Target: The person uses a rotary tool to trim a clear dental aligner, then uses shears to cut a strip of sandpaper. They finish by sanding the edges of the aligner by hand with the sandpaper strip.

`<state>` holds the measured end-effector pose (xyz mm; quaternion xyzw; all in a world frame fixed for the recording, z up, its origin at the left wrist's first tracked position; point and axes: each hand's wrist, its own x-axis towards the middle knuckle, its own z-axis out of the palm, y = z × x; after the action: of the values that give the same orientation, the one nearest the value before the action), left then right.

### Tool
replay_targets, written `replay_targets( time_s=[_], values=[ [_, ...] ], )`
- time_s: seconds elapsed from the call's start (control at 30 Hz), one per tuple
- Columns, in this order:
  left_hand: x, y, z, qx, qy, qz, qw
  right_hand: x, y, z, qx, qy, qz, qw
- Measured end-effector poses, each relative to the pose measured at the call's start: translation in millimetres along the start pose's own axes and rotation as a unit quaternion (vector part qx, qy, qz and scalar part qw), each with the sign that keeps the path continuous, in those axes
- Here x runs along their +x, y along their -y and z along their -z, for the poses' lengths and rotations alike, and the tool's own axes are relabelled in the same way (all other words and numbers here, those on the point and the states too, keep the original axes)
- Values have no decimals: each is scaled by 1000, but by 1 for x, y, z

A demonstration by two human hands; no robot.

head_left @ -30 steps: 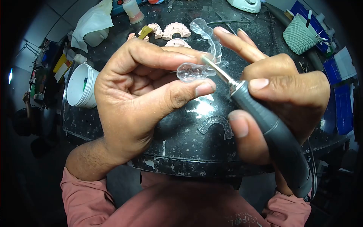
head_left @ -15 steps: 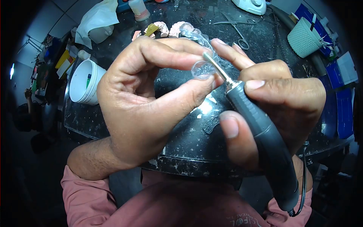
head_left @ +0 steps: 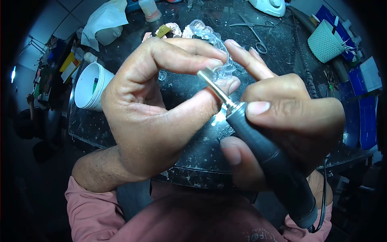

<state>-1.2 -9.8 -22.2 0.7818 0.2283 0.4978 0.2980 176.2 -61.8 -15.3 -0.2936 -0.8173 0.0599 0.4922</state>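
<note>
A clear, tooth-shaped plastic tray (head_left: 213, 39) is pinched at its near end between the thumb and fingers of my left hand (head_left: 149, 105). Its far end curves up and away. My right hand (head_left: 294, 109) is wrapped round a black rotary handpiece (head_left: 258, 139), whose cable hangs from its lower end. The handpiece's metal shank and pale tip point up and left, close beside the near end of the tray; whether they touch is unclear. My right fingertips reach toward the tray's right side.
Pink and white dental models (head_left: 173, 30) stand behind my left hand. Scissors (head_left: 256, 32) lie at the back of the black table (head_left: 209, 174). White stacked buckets (head_left: 93, 86) are at left, a woven basket (head_left: 325, 41) at right, and a white device (head_left: 269, 6) at the back.
The handpiece and my right hand have moved left and slightly down. The tray has turned in my left fingers, and its near end now sits further right.
</note>
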Motion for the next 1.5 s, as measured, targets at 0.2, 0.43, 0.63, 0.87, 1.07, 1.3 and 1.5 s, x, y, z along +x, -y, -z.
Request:
replay_targets(
  time_s=[0.2,0.43,0.63,0.87,1.07,1.3,1.5],
  values=[
    [0,1,2,-3,12,5,1000,-3,-3,6,-4,5,-25,1000],
    [3,-1,-2,-106,27,41,993,-10,-14,1,55,-91,35,994],
    [-1,-1,-2,-165,43,39,985,-2,-15,17,78,-18,47,996],
    [-3,-11,-8,-260,31,135,956,4,-13,26,-45,-21,142,989],
    [-3,-10,-8,-270,41,148,951,2,0,23,-93,3,-19,996],
    [-2,-11,-8,-256,40,136,956,3,-7,25,-63,14,53,997],
    [-3,-6,-5,-203,52,95,973,0,-18,21,-71,4,69,995]
  ],
)
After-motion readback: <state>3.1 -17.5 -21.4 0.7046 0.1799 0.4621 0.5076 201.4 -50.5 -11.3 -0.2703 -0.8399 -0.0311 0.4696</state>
